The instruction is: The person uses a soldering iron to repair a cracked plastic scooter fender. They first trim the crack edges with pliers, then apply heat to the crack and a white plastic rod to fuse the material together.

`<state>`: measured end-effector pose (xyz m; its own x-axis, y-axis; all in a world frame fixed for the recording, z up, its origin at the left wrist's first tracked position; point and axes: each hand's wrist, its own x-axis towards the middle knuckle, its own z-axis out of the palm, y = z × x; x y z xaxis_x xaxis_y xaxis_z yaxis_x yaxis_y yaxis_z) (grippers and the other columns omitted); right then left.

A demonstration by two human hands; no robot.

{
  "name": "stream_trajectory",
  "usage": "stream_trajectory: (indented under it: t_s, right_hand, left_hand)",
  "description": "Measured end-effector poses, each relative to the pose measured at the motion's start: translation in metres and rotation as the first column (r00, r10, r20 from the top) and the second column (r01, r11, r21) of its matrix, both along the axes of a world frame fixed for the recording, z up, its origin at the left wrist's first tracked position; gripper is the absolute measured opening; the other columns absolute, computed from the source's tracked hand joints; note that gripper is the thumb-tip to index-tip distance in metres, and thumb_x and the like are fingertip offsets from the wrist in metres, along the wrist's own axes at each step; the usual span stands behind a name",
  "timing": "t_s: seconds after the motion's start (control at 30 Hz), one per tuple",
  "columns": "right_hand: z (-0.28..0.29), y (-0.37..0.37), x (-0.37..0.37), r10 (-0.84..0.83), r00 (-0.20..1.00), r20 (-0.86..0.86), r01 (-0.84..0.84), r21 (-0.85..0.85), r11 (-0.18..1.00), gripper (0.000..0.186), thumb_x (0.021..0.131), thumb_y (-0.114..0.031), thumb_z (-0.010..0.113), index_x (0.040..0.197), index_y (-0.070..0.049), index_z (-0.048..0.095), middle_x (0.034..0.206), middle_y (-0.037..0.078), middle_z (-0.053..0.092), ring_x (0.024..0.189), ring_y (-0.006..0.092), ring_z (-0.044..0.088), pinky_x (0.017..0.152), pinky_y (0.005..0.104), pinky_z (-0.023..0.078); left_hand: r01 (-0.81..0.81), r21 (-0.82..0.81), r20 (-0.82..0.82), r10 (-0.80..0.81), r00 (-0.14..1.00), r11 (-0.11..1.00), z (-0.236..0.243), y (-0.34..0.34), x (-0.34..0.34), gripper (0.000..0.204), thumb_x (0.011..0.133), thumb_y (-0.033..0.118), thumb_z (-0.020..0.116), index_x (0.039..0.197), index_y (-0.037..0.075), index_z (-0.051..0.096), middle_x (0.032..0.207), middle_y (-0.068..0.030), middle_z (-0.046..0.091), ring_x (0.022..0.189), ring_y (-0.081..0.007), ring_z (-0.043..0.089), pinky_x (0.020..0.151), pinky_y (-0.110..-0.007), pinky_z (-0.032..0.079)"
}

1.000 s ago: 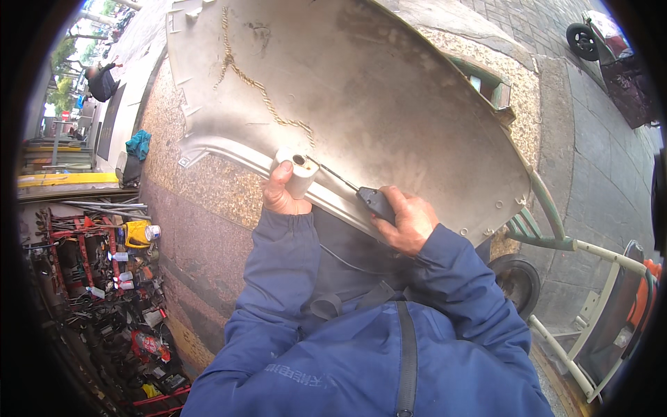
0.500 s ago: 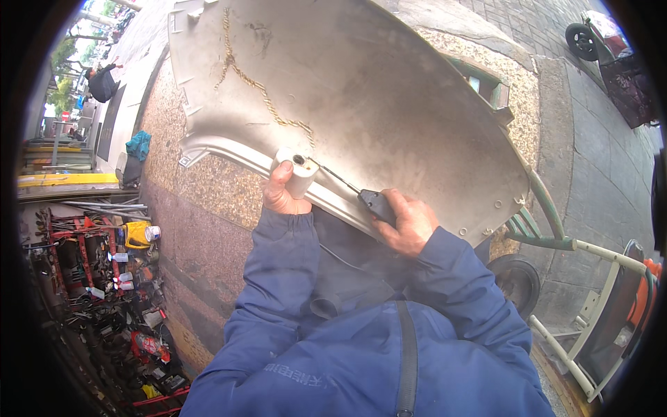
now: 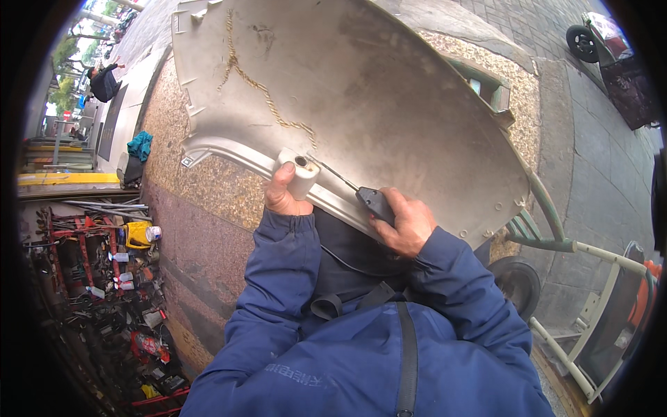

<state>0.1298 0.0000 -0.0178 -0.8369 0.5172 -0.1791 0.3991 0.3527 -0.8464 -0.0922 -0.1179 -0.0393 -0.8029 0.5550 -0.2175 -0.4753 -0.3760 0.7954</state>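
Observation:
A large grey plastic body panel [image 3: 389, 104] lies face down before me, its inner side up, with a jagged repaired crack [image 3: 257, 87] running across it. My left hand [image 3: 283, 193] grips a short white cylinder [image 3: 300, 175] pressed against the panel's lower rim. My right hand [image 3: 401, 222] holds the black handle of a thin metal-tipped tool [image 3: 361, 194], whose tip reaches toward the cylinder. A black cord hangs from the handle over my dark apron. Both sleeves are blue.
The panel rests over a speckled stone ledge [image 3: 208, 187]. A rack of tools and bottles [image 3: 111, 278] stands at the left. A green-and-white hand cart with a black wheel [image 3: 517, 281] is at the right. A parked scooter [image 3: 597, 38] stands far right on paving.

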Motion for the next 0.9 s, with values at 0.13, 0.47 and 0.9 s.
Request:
stream_trajectory:
  t_s: [0.13,0.47,0.9]
  right_hand:
    - [0.000,0.000,-0.003,0.011,1.000,-0.008,-0.011,-0.004,1.000,0.044,0.091,-0.027,0.071,0.126,-0.005,0.058,0.100,0.026,0.070,0.092,0.0454,0.069,0.081,0.0504,0.054]
    - [0.012,0.012,-0.013,0.041,0.998,0.041,-0.039,-0.032,0.999,0.038,0.089,-0.026,0.071,0.120,-0.007,0.060,0.099,0.025,0.070,0.092,0.0454,0.068,0.081,0.0509,0.054]
    - [0.016,0.023,-0.020,0.106,0.993,0.050,-0.105,-0.022,0.994,0.037,0.086,-0.026,0.072,0.116,-0.007,0.061,0.095,0.023,0.072,0.092,0.0444,0.068,0.081,0.0510,0.053]
  left_hand:
    - [-0.010,-0.003,-0.004,0.010,1.000,1.000,0.000,0.000,0.000,0.048,0.077,0.019,0.077,0.120,0.004,0.061,0.108,-0.0108,0.067,0.101,-0.0275,0.067,0.093,-0.042,0.056]
    - [-0.058,0.064,0.029,0.057,0.998,0.996,-0.002,0.001,0.000,0.044,0.075,0.009,0.076,0.115,-0.003,0.065,0.104,-0.0137,0.069,0.094,-0.0282,0.070,0.087,-0.043,0.061]
    - [-0.006,0.030,-0.027,0.007,1.000,1.000,-0.010,-0.005,-0.003,0.047,0.080,0.017,0.073,0.123,0.002,0.062,0.109,-0.0106,0.069,0.101,-0.0263,0.068,0.093,-0.041,0.058]
